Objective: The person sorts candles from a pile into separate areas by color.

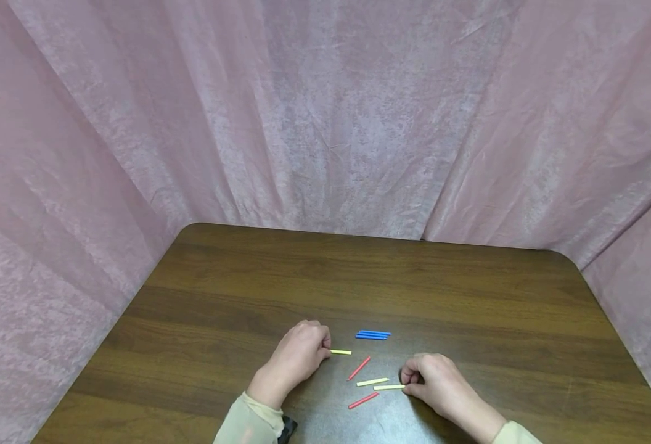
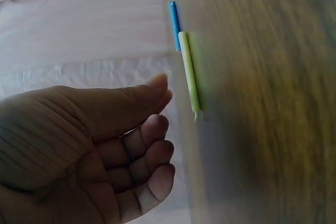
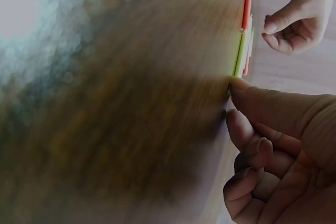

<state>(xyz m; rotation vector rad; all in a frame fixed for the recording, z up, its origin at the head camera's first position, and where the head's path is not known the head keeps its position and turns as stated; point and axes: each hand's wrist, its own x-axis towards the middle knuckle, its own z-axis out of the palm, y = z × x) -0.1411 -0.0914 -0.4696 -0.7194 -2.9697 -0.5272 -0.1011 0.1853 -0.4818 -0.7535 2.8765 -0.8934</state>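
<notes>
In the head view my left hand (image 1: 299, 351) is beside a yellow candle (image 1: 341, 352), hiding its left end. The left wrist view shows that yellow candle (image 2: 190, 72) with its wick end apart from the loosely bent fingers. My right hand (image 1: 442, 382) pinches the wick end of another yellow candle (image 1: 388, 387) between thumb and finger; the index finger is mostly hidden in the right wrist view. A third yellow candle (image 1: 371, 382) lies just behind it. Red candles lie slanted on either side, one farther back (image 1: 359, 368) and one nearer (image 1: 363, 401).
Several blue candles (image 1: 373, 335) lie together side by side behind the hands. Everything is on a brown wood-grain table (image 1: 248, 277). Pink curtains (image 1: 325, 123) hang along its back and sides. A dark object (image 1: 287, 428) shows by the left sleeve.
</notes>
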